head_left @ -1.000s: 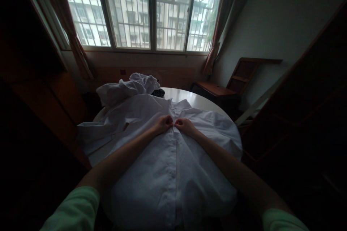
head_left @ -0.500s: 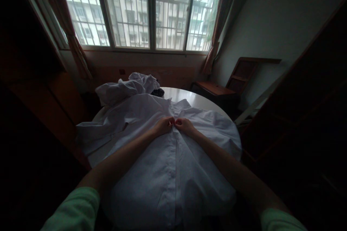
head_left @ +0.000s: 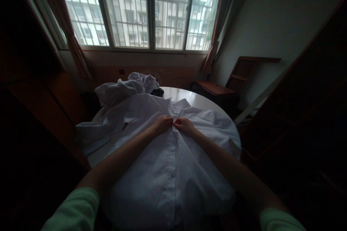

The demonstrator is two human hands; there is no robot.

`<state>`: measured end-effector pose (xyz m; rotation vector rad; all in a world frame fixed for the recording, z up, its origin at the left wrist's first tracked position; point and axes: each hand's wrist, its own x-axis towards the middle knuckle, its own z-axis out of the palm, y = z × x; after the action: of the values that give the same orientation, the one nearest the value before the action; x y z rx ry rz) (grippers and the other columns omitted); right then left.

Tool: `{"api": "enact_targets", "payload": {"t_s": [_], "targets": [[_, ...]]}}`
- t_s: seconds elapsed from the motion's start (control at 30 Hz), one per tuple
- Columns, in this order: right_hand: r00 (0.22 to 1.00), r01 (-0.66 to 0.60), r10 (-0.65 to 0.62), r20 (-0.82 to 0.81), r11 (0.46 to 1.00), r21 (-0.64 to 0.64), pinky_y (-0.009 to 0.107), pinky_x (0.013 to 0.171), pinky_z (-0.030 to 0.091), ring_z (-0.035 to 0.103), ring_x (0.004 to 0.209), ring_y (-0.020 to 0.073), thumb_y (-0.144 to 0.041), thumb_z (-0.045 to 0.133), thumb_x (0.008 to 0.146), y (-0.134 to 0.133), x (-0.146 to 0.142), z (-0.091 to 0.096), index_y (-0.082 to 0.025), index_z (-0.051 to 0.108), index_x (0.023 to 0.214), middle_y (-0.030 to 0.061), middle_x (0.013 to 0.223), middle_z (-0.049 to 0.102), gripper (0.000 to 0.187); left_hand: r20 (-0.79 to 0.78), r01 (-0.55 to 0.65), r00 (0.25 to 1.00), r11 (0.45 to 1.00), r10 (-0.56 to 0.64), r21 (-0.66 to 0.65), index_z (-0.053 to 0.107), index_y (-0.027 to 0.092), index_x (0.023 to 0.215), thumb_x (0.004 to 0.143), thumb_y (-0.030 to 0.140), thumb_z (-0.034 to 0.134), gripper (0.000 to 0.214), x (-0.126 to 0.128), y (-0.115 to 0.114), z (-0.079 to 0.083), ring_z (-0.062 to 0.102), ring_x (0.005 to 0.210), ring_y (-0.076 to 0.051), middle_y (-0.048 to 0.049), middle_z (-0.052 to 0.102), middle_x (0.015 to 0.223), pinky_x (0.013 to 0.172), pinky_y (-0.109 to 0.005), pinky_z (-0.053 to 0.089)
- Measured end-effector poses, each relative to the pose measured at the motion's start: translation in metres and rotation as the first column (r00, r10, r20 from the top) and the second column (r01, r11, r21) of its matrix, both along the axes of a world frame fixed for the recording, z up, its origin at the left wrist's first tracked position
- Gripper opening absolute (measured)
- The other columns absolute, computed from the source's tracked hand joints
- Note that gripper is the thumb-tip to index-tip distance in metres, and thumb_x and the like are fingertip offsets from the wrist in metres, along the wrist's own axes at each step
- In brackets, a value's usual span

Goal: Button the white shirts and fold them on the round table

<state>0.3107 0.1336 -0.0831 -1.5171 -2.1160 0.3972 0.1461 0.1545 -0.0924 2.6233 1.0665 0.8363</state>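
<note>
A white shirt (head_left: 151, 173) lies spread over a round white table, its collar at the far side and its hem hanging over the near edge. Its button front runs down the middle toward me. My left hand (head_left: 164, 124) pinches the left side of that front just below the collar. Close against it, my right hand (head_left: 183, 125) pinches the other side, and the fingertips of both hands nearly touch. Any button between the fingers is too small to make out. One sleeve (head_left: 94, 135) stretches out to the left.
Crumpled white cloth (head_left: 121, 88) is heaped at the table's far left, with a dark patterned item (head_left: 157, 92) beside it. The bare tabletop (head_left: 187, 95) shows at the back. A wooden chair (head_left: 217, 87) stands beyond, right of the table, below a barred window (head_left: 130, 18).
My fingers have shifted slightly at the shirt front, the left hand's fingers closing in a little. The shirt and everything around it lie as before.
</note>
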Motion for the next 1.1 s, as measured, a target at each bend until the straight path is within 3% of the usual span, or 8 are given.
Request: {"api": "enact_targets", "payload": {"t_s": [0.47,0.93,1.1], "targets": [[1.000,0.019,-0.018,0.020,0.999,-0.026,0.020,0.055,0.034,0.056,0.063,0.0132,-0.023,0.055,0.071,-0.0045,-0.0026,0.0053,-0.013,0.067,0.076,0.0045,0.069,0.066,0.017,-0.153,0.047,0.988,0.982,-0.019,0.183,0.059,0.015,0.075,0.078,0.014,0.048,0.011,-0.0026,-0.0018,0.0033,0.052,0.071,-0.012,-0.0034,0.058,0.078,0.062,-0.020,0.037],[1.000,0.023,-0.023,0.004,0.999,-0.037,0.020,0.055,0.035,0.057,0.063,0.0133,-0.021,0.056,0.067,-0.0001,0.0002,0.0007,-0.013,0.067,0.073,0.0038,0.068,0.066,0.015,-0.101,0.055,0.994,0.995,-0.046,0.083,0.059,0.014,0.072,0.074,0.013,0.050,0.010,-0.0026,0.0002,0.0061,0.049,0.067,-0.010,-0.0025,0.057,0.074,0.060,-0.019,0.036],[0.999,0.040,-0.040,0.026,0.999,-0.001,0.020,0.055,0.035,0.057,0.063,0.0133,-0.021,0.056,0.067,-0.0006,0.0002,-0.0011,-0.014,0.065,0.071,0.0037,0.069,0.065,0.013,-0.140,0.114,0.985,0.988,-0.098,0.105,0.058,0.013,0.070,0.074,0.012,0.049,0.009,-0.0033,0.0000,0.0108,0.048,0.067,-0.010,-0.0027,0.056,0.074,0.061,-0.020,0.036]]}}
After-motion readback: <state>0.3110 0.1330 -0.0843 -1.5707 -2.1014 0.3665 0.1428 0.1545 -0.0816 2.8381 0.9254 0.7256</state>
